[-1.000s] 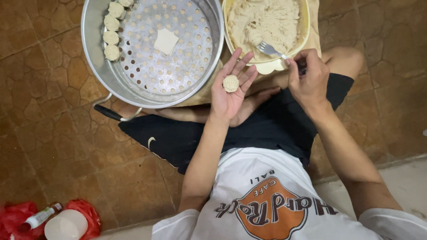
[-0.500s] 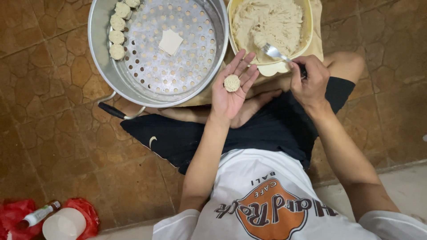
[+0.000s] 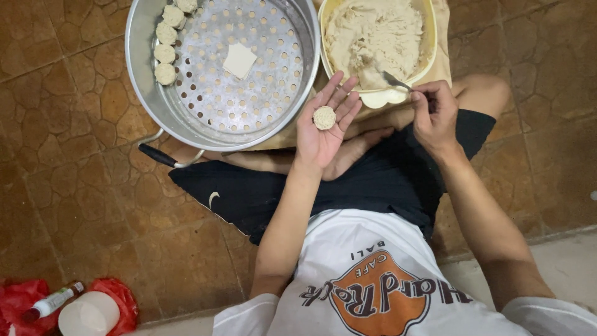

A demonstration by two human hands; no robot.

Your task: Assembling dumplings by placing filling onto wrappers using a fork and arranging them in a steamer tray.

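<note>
My left hand (image 3: 323, 127) lies open, palm up, a small round dumpling (image 3: 324, 117) resting on the fingers — just beside the perforated steamer tray (image 3: 249, 93). My right hand (image 3: 435, 115) pinches a fork (image 3: 395, 81) whose tines sit in the yellow bowl (image 3: 429, 37) of pale filling (image 3: 373, 37).

The right hand (image 3: 435, 115) has moved a little away from the left hand (image 3: 323, 127), towards the person's right. The fork (image 3: 398, 81) it holds now has its tip at the edge of the filling in the yellow bowl (image 3: 429, 37), while earlier the tip was over the rim, closer to the left fingers.
</note>
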